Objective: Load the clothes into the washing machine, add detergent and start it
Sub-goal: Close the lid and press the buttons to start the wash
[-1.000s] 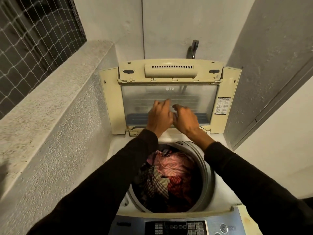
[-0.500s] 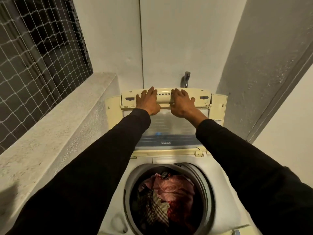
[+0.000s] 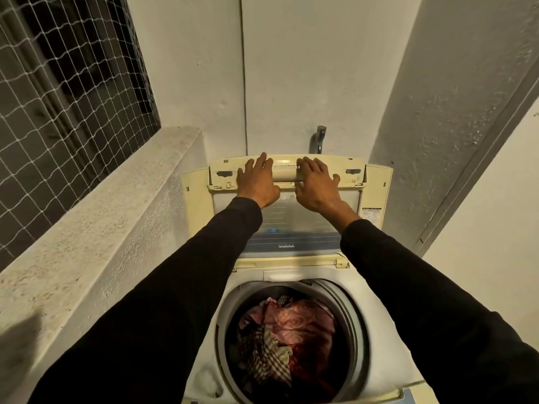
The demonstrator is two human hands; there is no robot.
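The top-loading washing machine (image 3: 291,275) stands open below me, its cream lid (image 3: 376,188) raised upright against the back wall. Pink, red and checked clothes (image 3: 291,330) fill the round drum. Both my arms reach over the drum to the lid's upper fold. My left hand (image 3: 256,182) lies on the lid panel left of its central handle bar, fingertips at the top edge. On the right end of that bar rests my right hand (image 3: 315,185), fingers spread and fairly straight. No detergent is in view.
A metal tap (image 3: 320,138) sticks out of the wall just behind the lid. A rough concrete ledge (image 3: 116,205) runs along the left under a netted window (image 3: 58,97). A wall and door frame close in on the right. The control panel's corner (image 3: 414,396) shows at the bottom.
Both hands rose from in front of the lid's clear window to its top handle section and now lie on it. The view tilted upward, so the control panel dropped out of sight.
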